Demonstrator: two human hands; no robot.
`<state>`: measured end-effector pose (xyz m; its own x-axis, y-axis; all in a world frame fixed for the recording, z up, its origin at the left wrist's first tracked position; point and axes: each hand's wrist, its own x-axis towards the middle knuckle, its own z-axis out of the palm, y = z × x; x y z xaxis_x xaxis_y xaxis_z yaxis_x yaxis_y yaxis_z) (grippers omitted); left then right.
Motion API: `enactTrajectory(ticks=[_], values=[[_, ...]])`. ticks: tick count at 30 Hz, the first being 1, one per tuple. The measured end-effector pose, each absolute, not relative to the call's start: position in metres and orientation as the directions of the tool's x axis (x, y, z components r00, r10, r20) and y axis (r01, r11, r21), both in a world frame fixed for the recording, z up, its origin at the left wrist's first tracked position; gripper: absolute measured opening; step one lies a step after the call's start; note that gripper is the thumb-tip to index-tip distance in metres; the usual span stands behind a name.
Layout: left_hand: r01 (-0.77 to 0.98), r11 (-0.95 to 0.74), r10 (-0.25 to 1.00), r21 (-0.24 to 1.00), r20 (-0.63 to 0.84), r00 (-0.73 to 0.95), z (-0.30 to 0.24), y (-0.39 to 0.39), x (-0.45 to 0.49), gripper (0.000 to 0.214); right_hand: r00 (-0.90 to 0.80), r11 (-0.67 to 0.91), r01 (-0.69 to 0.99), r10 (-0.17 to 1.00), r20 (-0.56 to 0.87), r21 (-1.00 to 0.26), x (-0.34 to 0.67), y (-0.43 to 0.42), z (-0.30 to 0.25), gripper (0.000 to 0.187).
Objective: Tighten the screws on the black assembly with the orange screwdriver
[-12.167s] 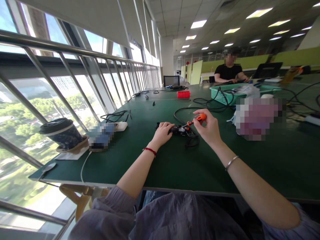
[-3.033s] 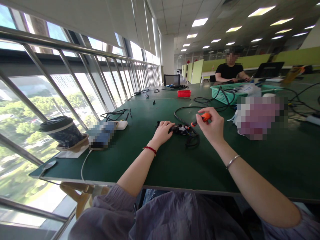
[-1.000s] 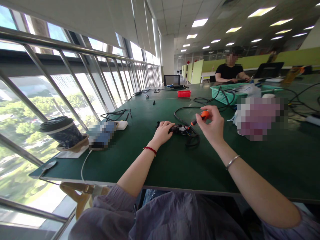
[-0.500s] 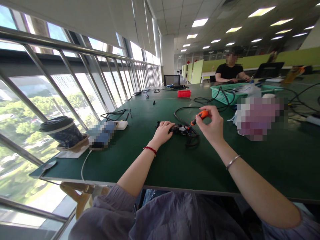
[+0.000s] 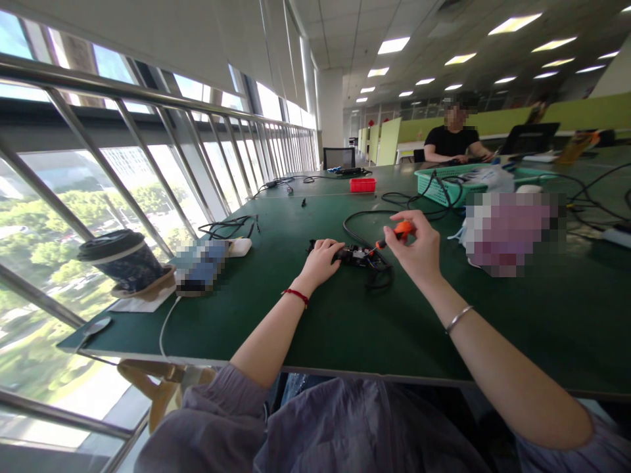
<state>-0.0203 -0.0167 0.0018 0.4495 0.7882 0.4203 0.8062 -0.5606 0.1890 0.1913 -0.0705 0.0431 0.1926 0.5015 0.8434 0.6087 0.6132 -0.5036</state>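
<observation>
My left hand [image 5: 320, 263] is closed over the left end of a black device with small parts [image 5: 355, 255], pressing it on the green table. Between the thumb and fingers of my right hand [image 5: 420, 248] is an orange and black screwdriver [image 5: 403, 229]. It tilts down to the left, and its tip meets the right part of the device. Which screw or part it touches is too small to tell. A black cable [image 5: 380, 282] curls beside the device's right end.
The green table [image 5: 345, 328] carries a red box [image 5: 362, 185], a turquoise basket [image 5: 434, 187] with cables, and a blurred pink item [image 5: 513, 230]. On the left stand a lidded cup [image 5: 121, 261] and a phone [image 5: 203, 266]. A person [image 5: 454, 141] sits across.
My right fingers have shifted slightly on the screwdriver, and its handle looks turned and partly covered. My left hand and the device stay in place.
</observation>
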Motion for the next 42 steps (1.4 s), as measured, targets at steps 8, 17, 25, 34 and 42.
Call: enactTrajectory(ticks=[8,17,25,34,42], values=[[0.809,-0.558,0.79,0.183,0.414,0.452,0.0019,-0.0166,-0.0205,0.046,0.193,0.608,0.615,0.502,0.843,-0.502,0.1908,-0.0724,0.0436,0.018],[0.811,-0.554,0.793,0.189,0.416,0.446,0.0019,-0.017,-0.0202,0.047,0.157,0.633,0.599,0.507,0.847,-0.49,0.1902,-0.072,0.0425,0.018],[0.815,-0.55,0.796,0.182,0.41,0.446,0.0025,-0.0174,-0.02,0.046,0.158,0.663,0.574,0.486,0.859,-0.481,0.19,-0.0728,0.0427,0.025],[0.817,-0.548,0.797,0.177,0.407,0.446,0.0024,-0.0175,-0.0204,0.046,0.183,0.587,0.629,0.524,0.832,-0.509,0.1916,-0.0725,0.0437,0.013],[0.813,-0.553,0.795,0.182,0.408,0.45,0.0032,-0.018,-0.0201,0.047,0.15,0.679,0.572,0.464,0.873,-0.46,0.1899,-0.0722,0.0423,0.029]])
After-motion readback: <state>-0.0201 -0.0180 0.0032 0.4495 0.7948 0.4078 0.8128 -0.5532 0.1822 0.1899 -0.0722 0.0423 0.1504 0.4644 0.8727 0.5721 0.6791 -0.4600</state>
